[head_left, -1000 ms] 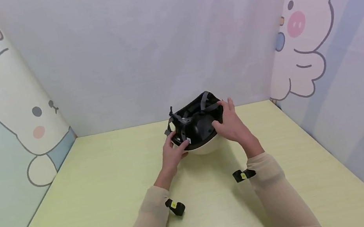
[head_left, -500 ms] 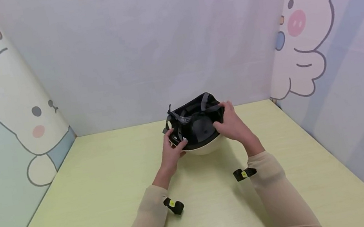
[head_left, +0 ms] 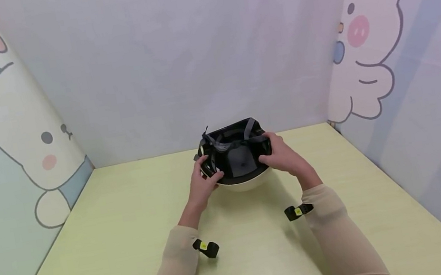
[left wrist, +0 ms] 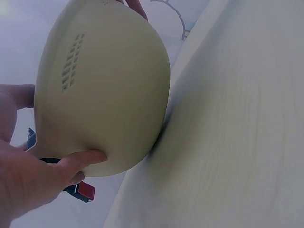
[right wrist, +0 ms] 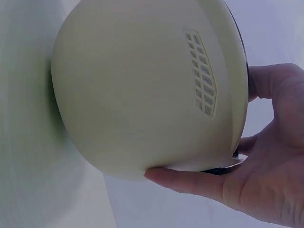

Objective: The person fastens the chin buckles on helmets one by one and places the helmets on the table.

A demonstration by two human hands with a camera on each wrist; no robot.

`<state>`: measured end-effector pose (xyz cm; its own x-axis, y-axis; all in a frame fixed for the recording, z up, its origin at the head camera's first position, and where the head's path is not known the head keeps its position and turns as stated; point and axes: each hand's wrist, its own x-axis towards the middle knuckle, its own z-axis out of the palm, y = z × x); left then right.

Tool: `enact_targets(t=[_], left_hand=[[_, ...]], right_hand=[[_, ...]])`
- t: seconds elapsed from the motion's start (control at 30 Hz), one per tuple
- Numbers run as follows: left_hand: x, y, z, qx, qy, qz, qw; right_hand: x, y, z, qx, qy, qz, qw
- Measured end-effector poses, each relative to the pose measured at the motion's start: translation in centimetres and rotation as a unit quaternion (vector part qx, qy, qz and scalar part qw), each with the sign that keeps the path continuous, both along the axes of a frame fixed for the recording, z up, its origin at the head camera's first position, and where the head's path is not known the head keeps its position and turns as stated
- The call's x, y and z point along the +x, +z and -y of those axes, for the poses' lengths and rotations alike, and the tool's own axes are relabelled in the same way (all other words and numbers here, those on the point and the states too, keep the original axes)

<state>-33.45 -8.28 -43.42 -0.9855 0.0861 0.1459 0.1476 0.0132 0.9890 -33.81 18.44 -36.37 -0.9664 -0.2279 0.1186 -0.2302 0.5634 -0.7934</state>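
A cream helmet [head_left: 245,184] with a black lining and grey straps sits upside down on the table, its hollow facing me. Slotted vents [right wrist: 202,73] show on its shell in both wrist views. My left hand [head_left: 202,183] grips the rim at the left, thumb inside and fingers against the outer shell. At the right side my right hand [head_left: 283,154] holds the rim, its thumb over the inner edge. A red buckle piece [left wrist: 85,191] hangs below the rim beside my left fingers.
The pale yellow table [head_left: 131,228] reaches back to a light curtain wall [head_left: 190,55]. Side panels carry cartoon animals, a rabbit [head_left: 23,120] at the left. A black strap device [head_left: 206,248] sits on each wrist.
The helmet has turned slightly between both hands, so its opening lies more level and faces me more squarely. Both hands keep their hold on the rim.
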Motion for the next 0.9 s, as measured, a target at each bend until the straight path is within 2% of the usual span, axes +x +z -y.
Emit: enact_targets(t=[0.3, 0.53, 0.7, 0.9], left_hand=[[0.1, 1.0, 0.4, -0.024, 0.020, 0.005, 0.9995], [0.0, 1.0, 0.7, -0.040, 0.026, 0.014, 0.9987], [0.1, 1.1, 0.9, -0.045, 0.030, 0.007, 0.9985], [0.2, 1.6, 0.9, -0.060, 0.030, -0.005, 0.9977]], right_hand=[[-0.3, -0.7, -0.7, -0.049, 0.022, 0.033, 0.9980], [-0.6, -1.6, -1.5, -0.090, 0.043, 0.072, 0.9924], [-1.0, -2.2, -1.7, -0.109, 0.051, 0.073, 0.9900], [-1.8, -2.8, -2.1, -0.149, 0.084, 0.072, 0.9827]])
